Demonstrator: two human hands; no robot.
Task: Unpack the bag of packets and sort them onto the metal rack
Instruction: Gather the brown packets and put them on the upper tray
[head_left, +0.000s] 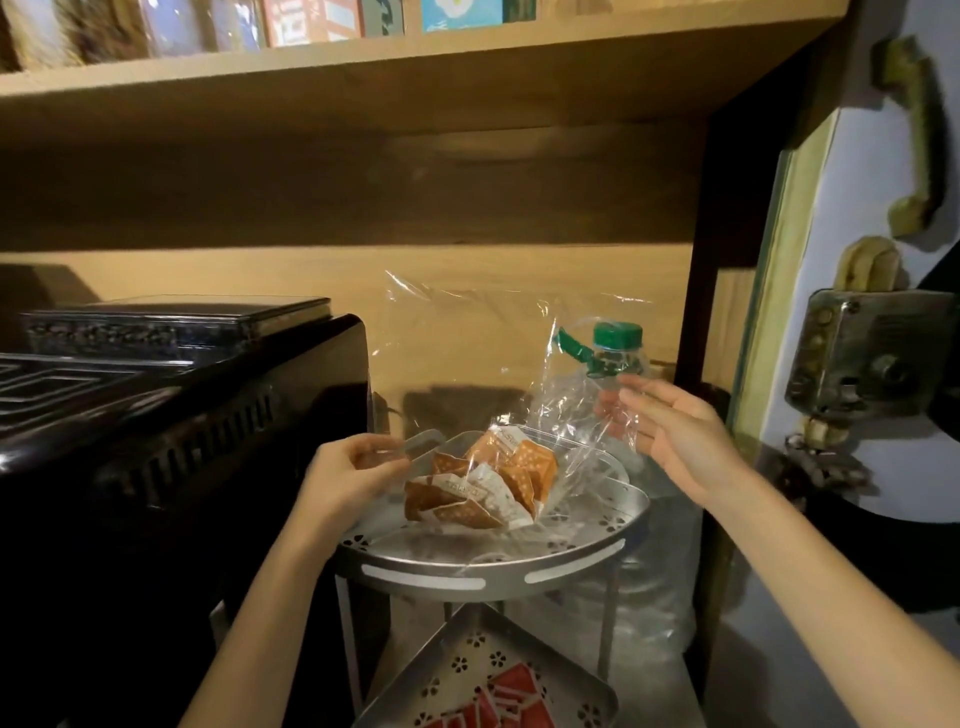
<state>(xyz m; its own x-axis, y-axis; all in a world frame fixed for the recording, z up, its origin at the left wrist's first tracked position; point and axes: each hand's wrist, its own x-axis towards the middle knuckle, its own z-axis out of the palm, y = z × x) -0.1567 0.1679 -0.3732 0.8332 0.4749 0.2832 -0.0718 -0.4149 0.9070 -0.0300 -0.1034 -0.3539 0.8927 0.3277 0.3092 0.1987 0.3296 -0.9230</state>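
Presently: metal rack (488, 574), top tier, bearing clear bag (519, 374) with its mouth up; orange-and-white packets (480, 486) heaped at the bag's base on the tier, between the hands. Left hand (345, 480) pinches the bag's left edge, nearest the heap; right hand (670, 431) pinches the right edge higher up, before a green-capped bottle (618, 353). Lower tier holds red packets (498, 701). Packet print too blurred to read

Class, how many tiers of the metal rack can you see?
2. The upper tier holds the orange packets; the lower tier, directly beneath, holds red packets. Further tiers may lie out of frame.
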